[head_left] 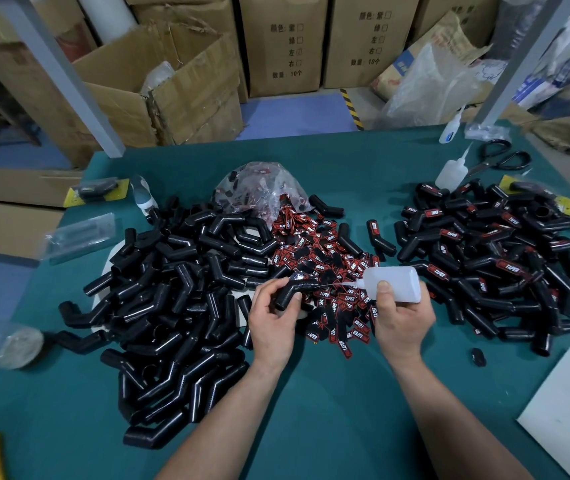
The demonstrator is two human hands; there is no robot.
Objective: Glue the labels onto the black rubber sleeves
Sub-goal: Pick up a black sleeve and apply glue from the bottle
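Left hand (271, 318) grips a bent black sleeve (292, 289); right hand (402, 315) grips a glue bottle (392, 284), its nozzle at the sleeve, above the labels (332, 265) mid-table.

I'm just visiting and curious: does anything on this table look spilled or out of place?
The red-and-black labels spill from the clear bag into a loose heap, and one small black piece lies alone near the white paper.
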